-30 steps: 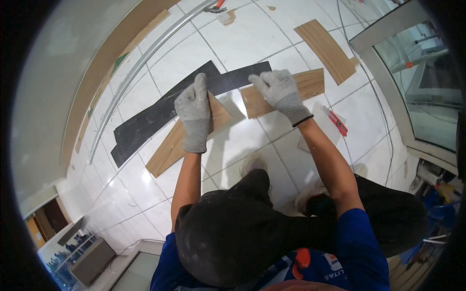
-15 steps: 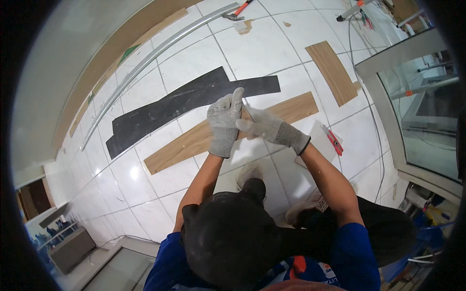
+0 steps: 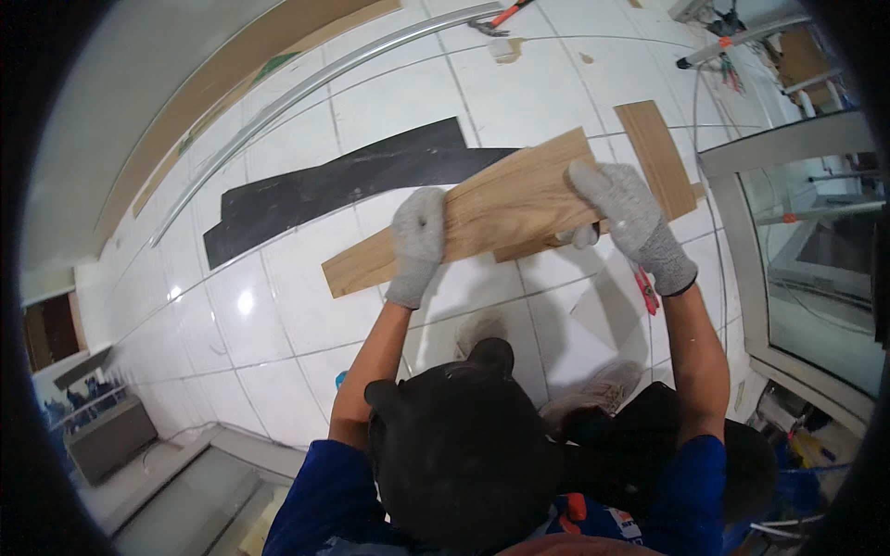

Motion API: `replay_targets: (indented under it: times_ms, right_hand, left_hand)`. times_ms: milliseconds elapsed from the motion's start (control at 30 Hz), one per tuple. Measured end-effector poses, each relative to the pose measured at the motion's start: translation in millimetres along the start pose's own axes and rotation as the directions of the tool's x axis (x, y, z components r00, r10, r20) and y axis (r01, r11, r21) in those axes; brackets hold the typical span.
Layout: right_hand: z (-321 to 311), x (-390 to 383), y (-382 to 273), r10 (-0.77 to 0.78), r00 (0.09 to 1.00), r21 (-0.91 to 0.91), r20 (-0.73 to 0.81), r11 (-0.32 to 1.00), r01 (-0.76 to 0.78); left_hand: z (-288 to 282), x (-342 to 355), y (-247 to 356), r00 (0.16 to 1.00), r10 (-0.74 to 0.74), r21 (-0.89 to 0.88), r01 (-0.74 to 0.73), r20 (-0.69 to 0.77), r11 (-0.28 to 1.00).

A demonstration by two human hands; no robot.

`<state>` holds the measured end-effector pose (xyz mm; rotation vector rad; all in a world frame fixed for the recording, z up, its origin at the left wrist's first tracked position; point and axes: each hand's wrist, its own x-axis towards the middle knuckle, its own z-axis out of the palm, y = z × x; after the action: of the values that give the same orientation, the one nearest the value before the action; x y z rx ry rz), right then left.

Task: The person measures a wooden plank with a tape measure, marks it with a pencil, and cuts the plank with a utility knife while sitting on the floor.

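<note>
A wood-look plank [image 3: 510,195] is held out in front of me, its right end nearer and looking wider. My left hand [image 3: 419,239] is closed around its middle-left part. At the right end, my right hand [image 3: 630,208] grips with the thumb on top and fingertips showing below the edge. Beneath the held plank, part of another wood-look piece [image 3: 538,245] shows; the rest of it is hidden. Both hands wear grey knit gloves. Behind the plank, two overlapping dark strips [image 3: 324,185] lie on the tiled floor.
A short wood-look plank [image 3: 660,153] lies at the right, near a glass door [image 3: 811,250]. A red cutter [image 3: 646,289] is beside my right wrist. A long metal strip [image 3: 306,100] and a hammer [image 3: 501,18] lie farther off. A thin cable runs along the right.
My hands were close together over the floor plank. They have moved apart, and a wood-look plank is now gripped between them with its right end raised.
</note>
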<state>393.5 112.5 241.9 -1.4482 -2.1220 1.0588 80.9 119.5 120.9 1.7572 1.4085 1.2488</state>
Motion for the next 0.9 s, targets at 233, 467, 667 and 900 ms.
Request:
replay_targets:
  times_ms: [233,467,667,900]
  right_hand:
    - [-125,-20,-31,-0.450,0.886,-0.657,-0.117,0.704,0.270]
    - [-239,-69,-94,-0.491,0.866,-0.875,-0.094,0.456,0.164]
    - [-280,-151,-108,-0.550,0.780,-0.936,-0.299,0.327,-0.129]
    - [-249,-177,-128,0.226,0.528,0.232,-0.818,0.971,-0.057]
  left_hand:
    - [-9,-18,-47,0.991,-0.122,-0.004,0.122,-0.062,0.993]
    - [21,-18,-22,0.959,-0.236,-0.095,0.252,0.156,0.963]
    - [43,-8,-19,0.972,-0.149,-0.290,0.198,0.181,0.936]
    - [52,-18,-31,0.969,-0.026,0.144,-0.010,0.248,0.990]
